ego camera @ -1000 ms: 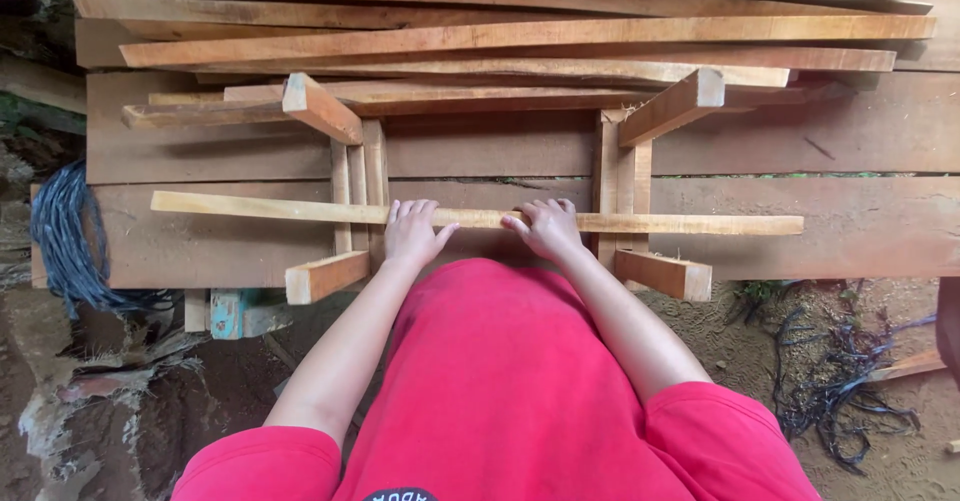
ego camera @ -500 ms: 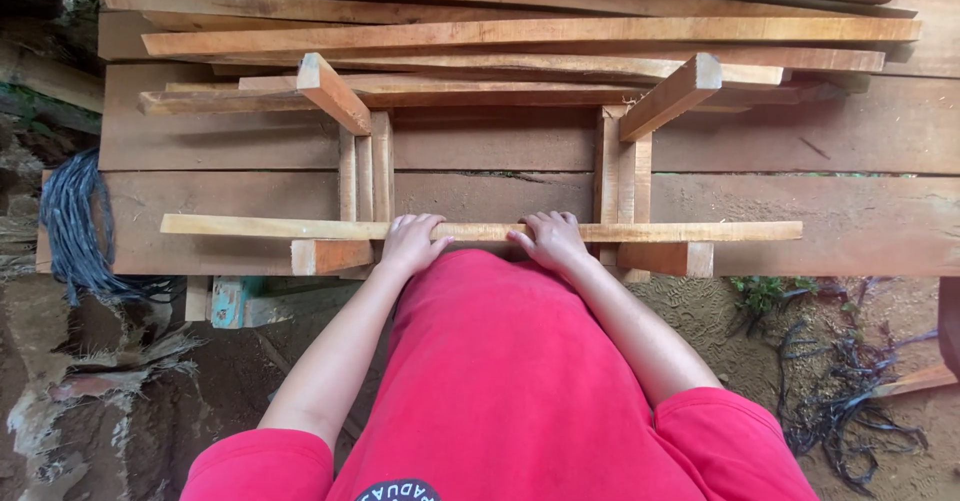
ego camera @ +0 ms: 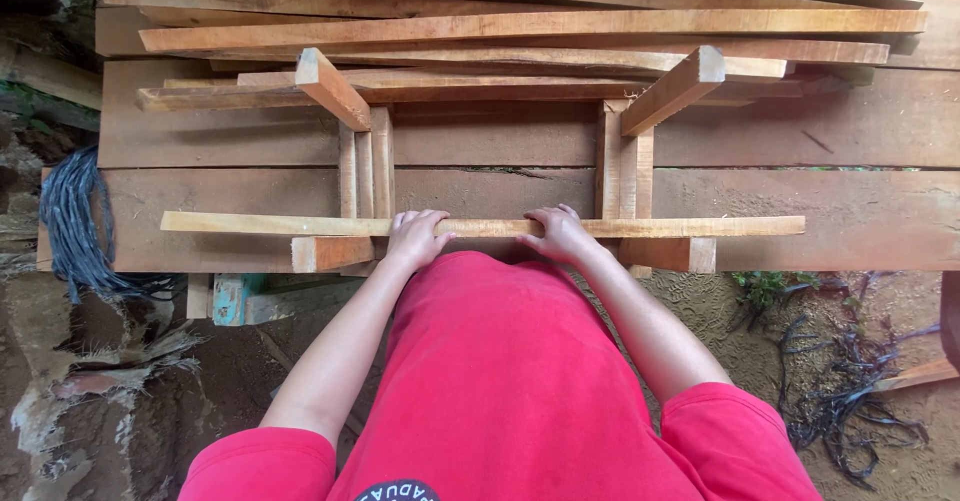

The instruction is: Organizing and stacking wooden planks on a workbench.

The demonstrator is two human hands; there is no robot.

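Note:
A long pale wooden slat [ego camera: 250, 225] lies crosswise over two small wooden leg frames, one on the left [ego camera: 360, 176] and one on the right [ego camera: 622, 166]. My left hand [ego camera: 415, 237] rests on the slat just right of the left frame, fingers curled over it. My right hand [ego camera: 562, 233] grips the slat just left of the right frame. The frames stand on wide brown planks [ego camera: 860, 221], each with short legs sticking up and out toward me.
A stack of long boards [ego camera: 520, 36] lies across the back. A coil of blue rope [ego camera: 70, 221] hangs at the left edge. Dark roots or cords [ego camera: 850, 381] lie on the dirt at the right. A teal object [ego camera: 227, 303] sits under the planks.
The slat has come toward me, from the middle of the frames to their near legs. Both hands moved with it and now curl tighter on it.

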